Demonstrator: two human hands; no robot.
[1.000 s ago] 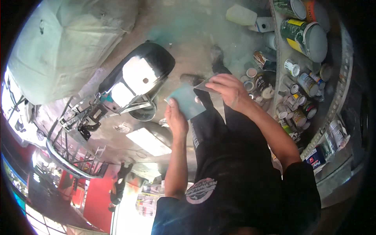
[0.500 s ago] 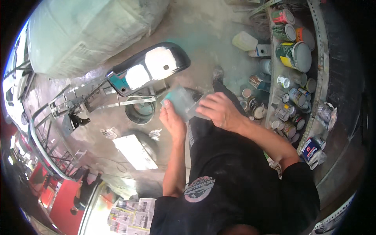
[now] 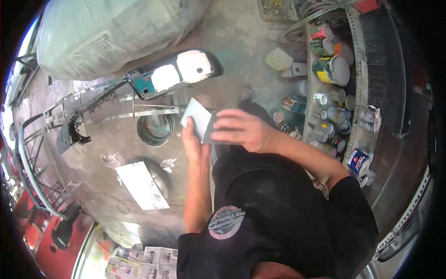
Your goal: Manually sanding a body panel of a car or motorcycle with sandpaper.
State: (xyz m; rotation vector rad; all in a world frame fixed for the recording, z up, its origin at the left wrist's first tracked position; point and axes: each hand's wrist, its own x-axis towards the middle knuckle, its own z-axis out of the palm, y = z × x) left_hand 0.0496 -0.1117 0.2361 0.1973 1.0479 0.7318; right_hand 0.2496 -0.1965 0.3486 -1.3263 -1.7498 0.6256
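Before my body, my left hand (image 3: 193, 144) grips the lower left edge of a folded sheet of what looks like sandpaper (image 3: 197, 115), thumb on its pale grey face. My right hand (image 3: 240, 129) is closed over the sheet's darker grey side, fingers laid across it. The two hands hold it between them, the sheet tilted. Beyond it lies a glossy black car body part (image 3: 211, 65) with white and teal patches, resting on a metal stand (image 3: 155, 112). What the fingers touch behind the sheet is hidden.
A dark round bucket (image 3: 141, 134) is under the stand. A white panel (image 3: 142, 186) sits lower left. To the right, a metal shelf (image 3: 306, 123) holds several paint cans (image 3: 335, 70). A large covered form (image 3: 111, 37) fills the upper left. Newspaper (image 3: 158, 258) lies at the bottom.
My hands and the sheet have shifted slightly left. The sheet has turned to show a paler face, and my right fingers now lie across its darker side. The view has shifted a little.
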